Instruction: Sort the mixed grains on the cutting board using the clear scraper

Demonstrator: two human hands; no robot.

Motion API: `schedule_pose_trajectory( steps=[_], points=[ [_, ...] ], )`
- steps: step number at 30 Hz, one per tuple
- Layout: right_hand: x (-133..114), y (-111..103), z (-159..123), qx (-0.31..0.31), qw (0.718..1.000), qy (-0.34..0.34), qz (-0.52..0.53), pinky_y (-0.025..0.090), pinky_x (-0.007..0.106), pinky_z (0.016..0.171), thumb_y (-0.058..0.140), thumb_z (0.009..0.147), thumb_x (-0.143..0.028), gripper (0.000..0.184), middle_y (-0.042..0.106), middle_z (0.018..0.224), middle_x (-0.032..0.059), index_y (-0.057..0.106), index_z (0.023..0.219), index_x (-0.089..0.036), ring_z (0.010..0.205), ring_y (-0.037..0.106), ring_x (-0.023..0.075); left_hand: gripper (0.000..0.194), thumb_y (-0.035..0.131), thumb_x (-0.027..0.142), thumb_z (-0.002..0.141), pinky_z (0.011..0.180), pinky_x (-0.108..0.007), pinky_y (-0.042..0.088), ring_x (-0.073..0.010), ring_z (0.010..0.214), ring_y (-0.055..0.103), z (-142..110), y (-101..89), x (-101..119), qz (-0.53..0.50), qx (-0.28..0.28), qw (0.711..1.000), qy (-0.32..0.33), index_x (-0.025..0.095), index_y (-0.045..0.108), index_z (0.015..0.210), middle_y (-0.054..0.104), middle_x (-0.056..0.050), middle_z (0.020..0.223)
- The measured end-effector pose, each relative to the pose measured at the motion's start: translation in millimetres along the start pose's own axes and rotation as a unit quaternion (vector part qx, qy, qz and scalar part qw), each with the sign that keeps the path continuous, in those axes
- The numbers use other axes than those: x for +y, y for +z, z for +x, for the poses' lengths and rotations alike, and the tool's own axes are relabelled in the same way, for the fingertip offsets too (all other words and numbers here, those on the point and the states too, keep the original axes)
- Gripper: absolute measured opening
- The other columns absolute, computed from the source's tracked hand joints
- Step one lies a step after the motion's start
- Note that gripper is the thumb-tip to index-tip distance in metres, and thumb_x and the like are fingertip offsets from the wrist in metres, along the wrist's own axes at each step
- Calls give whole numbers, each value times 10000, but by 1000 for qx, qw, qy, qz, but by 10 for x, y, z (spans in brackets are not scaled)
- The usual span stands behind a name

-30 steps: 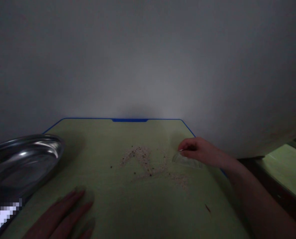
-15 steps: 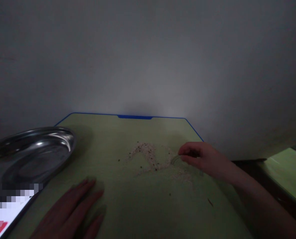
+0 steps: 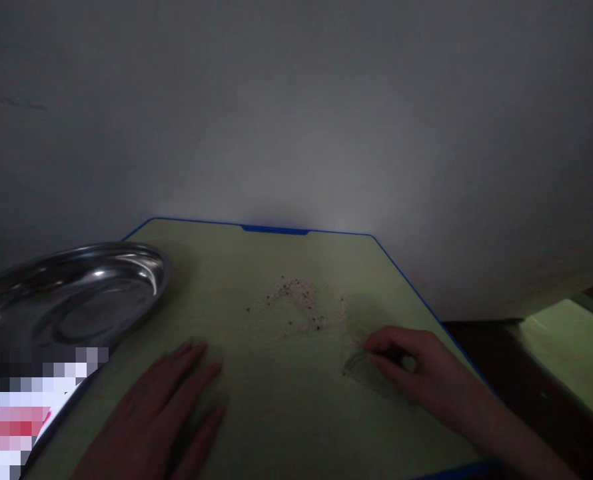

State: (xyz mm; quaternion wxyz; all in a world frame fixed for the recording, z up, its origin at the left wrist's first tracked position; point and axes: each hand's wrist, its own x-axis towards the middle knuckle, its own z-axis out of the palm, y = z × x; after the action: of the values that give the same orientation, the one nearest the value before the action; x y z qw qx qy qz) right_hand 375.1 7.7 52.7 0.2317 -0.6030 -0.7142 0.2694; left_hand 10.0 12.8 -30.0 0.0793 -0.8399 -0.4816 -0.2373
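Observation:
My left hand (image 3: 151, 407) lies palm down on the pale green tabletop (image 3: 256, 413), fingers stretched and slightly apart, holding nothing. At the right, my right hand (image 3: 406, 357) is low over the same top, thumb and fingertips pinched together. Faint, thin curved lines run from the pinch to the surface, blurred, so I cannot make out what is held. A small patch of pale grains mixed with dark specks (image 3: 296, 297) is spread beyond the fingertips, toward the middle of the table. The pinching fingers are apart from the main patch.
A shiny steel basin (image 3: 96, 307) stands at the left edge. Blue trim (image 3: 276, 230) borders the tabletop, whose far side meets a grey wall (image 3: 296, 120). Another green tabletop (image 3: 571, 360) is past a dark gap on the right. Something pixelated covers the lower left corner.
My right hand has moved from beside the grains toward me. Pale bits lying right of the patch have shifted nearer with it. My left hand stays on the table; the whole view has shifted slightly.

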Motion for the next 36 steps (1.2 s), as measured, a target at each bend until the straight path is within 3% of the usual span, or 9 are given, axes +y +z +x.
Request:
schedule_pose_trajectory(
  steps=[11, 22, 28, 36],
  points=[
    [-52, 58, -179, 20, 1000, -16, -3, 518, 305, 633, 549, 865, -266, 151, 720, 804, 35, 691, 813, -258, 732, 660, 206, 512, 449, 588, 909, 927, -596, 543, -369, 1257, 577, 55, -70, 85, 1, 2, 1000, -3, 294, 589, 1303, 567, -104, 1431],
    [-154, 225, -29, 29, 999, -17, 23, 506, 310, 661, 542, 854, -237, 166, 717, 794, 38, 707, 878, -226, 732, 659, 195, 483, 422, 564, 929, 859, -579, 581, -372, 1157, 648, 157, -159, 152, 8, 22, 1000, 5, 247, 655, 1210, 641, -144, 1331],
    [-276, 376, 73, 3, 999, -13, 51, 505, 305, 689, 564, 867, -219, 144, 737, 839, 37, 705, 895, -219, 766, 675, 191, 480, 382, 546, 946, 901, -529, 575, -339, 1167, 646, 195, -228, 200, 1, 13, 1000, -6, 252, 662, 1202, 658, -122, 1313],
    [-484, 550, -21, -64, 996, -53, 20, 501, 295, 759, 595, 900, -202, 131, 738, 899, 9, 713, 938, -242, 832, 667, 174, 466, 425, 534, 939, 969, -589, 515, -364, 1237, 588, 216, -265, 254, -27, -22, 999, -26, 227, 657, 1202, 621, -147, 1353]
  ],
)
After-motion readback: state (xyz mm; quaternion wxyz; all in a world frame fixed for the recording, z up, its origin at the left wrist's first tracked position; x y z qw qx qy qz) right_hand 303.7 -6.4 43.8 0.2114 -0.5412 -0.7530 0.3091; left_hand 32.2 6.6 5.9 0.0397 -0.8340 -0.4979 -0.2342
